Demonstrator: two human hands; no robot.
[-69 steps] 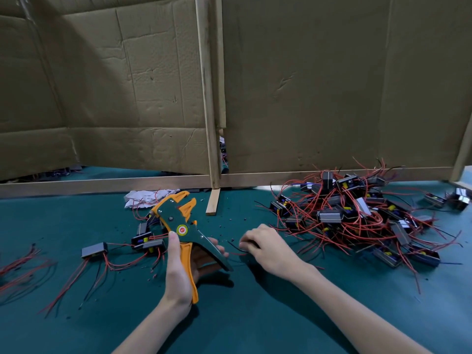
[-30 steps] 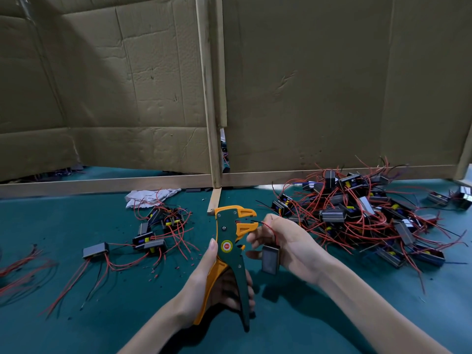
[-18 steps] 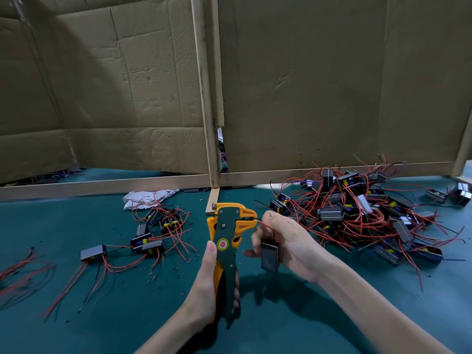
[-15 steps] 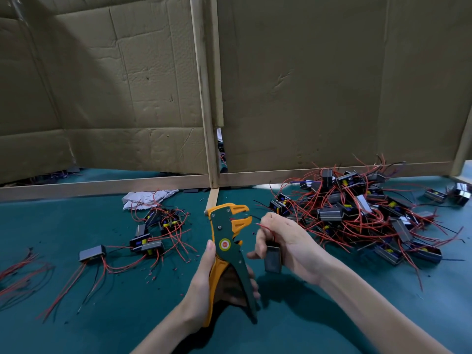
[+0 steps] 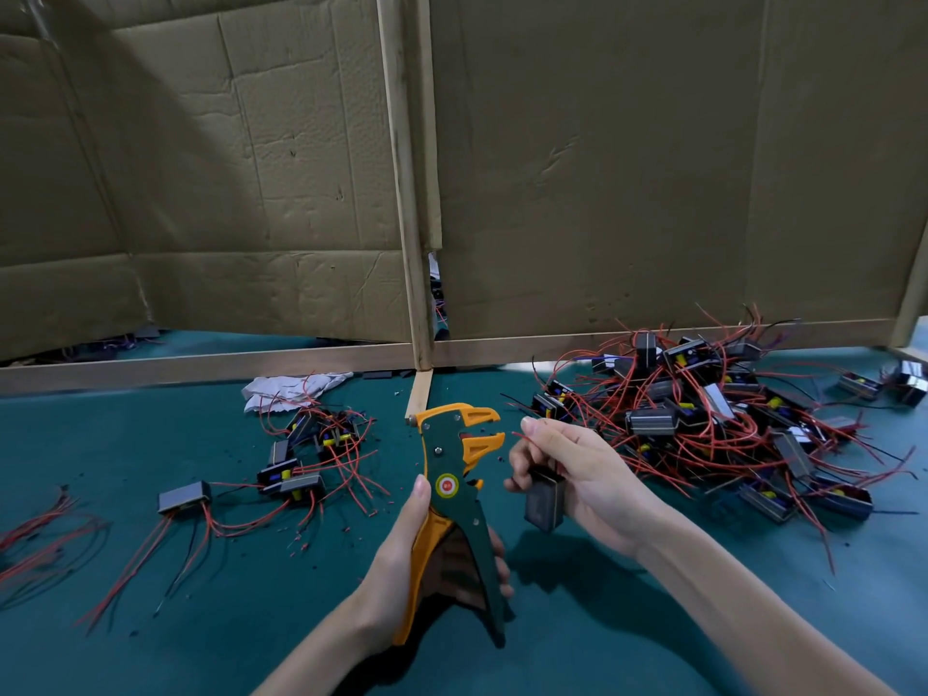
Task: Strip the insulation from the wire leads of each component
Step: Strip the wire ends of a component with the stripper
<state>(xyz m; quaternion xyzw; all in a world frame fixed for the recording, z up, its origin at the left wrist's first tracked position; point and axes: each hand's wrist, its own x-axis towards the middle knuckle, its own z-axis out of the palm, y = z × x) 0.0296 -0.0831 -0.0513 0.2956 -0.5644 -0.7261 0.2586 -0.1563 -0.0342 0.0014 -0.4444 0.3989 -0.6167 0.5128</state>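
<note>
Teal table [image 5: 125, 444] backed by cardboard panels [image 5: 602, 168]. Left hand [image 5: 401, 560] grips the wire stripper [image 5: 452, 469]; right hand [image 5: 577, 469] holds a component [image 5: 545, 504], pinching its red lead [image 5: 522, 437].

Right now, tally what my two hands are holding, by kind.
Orange-and-green wire stripper, in the left hand: 1
Dark grey box-shaped component with red leads, in the right hand: 1
Total: 2
</note>
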